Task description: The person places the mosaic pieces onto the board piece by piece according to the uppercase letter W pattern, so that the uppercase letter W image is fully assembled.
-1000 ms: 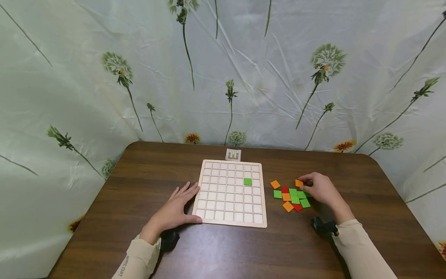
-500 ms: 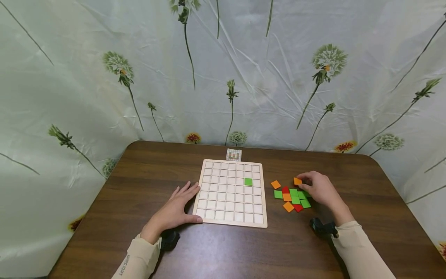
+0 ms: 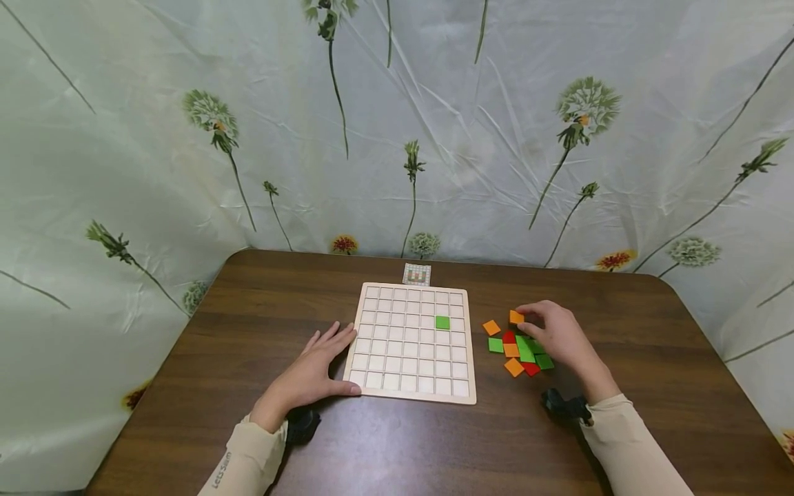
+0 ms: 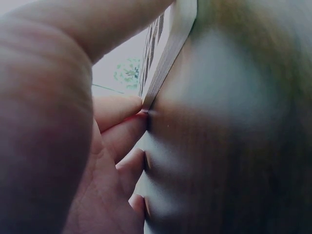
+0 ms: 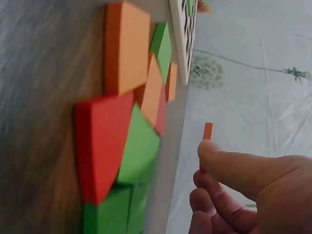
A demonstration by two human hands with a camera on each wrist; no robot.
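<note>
My right hand (image 3: 558, 335) pinches an orange square tile (image 3: 516, 317) between thumb and fingers, above the far side of a group of loose tiles. In the right wrist view this tile (image 5: 208, 130) shows edge-on past the thumb tip, lifted off the table. A pale wooden board (image 3: 418, 397) with a grid of square cells lies left of the group, and one green tile (image 3: 442, 322) sits in a cell toward its upper right. Spread along the board's left edge, my left hand (image 3: 310, 372) touches it with straight fingers, the thumb at the near corner.
Loose flat tiles lie right of the board, among them an orange tile (image 3: 514, 368), a red tile (image 3: 531, 369) and several green tiles (image 3: 524, 348). Behind the board lies a small patterned card (image 3: 417, 274). A flowered curtain (image 3: 484, 172) hangs beyond the brown table (image 3: 397, 448).
My right hand has moved left and slightly away from me with the orange tile, off the right part of the tile group. The left hand and the board stay in place.
</note>
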